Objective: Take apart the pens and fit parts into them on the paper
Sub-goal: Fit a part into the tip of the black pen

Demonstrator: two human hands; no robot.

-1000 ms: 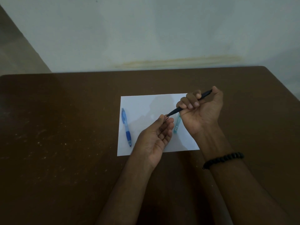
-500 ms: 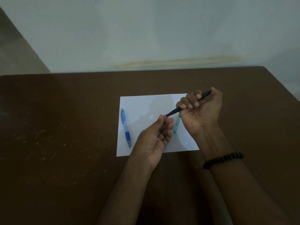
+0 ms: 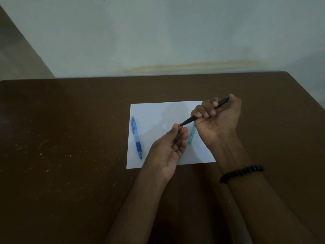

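A white sheet of paper (image 3: 158,111) lies on the brown table. My right hand (image 3: 218,120) is fisted around a black pen (image 3: 189,120), held slanted above the paper with its tip pointing lower left. My left hand (image 3: 168,148) pinches the pen's tip between thumb and forefinger. A blue pen (image 3: 136,138) lies on the left part of the paper, tip toward me. A teal pen (image 3: 191,136) lies on the paper between my hands, partly hidden by the right hand.
The brown table (image 3: 70,138) stretches wide to the left and right of the paper. A pale wall (image 3: 158,32) rises right behind the table's far edge. A black bead bracelet (image 3: 242,172) circles my right wrist.
Almost nothing has moved. Both hands keep the same hold on the black pen, with only a slight shift of the hands.
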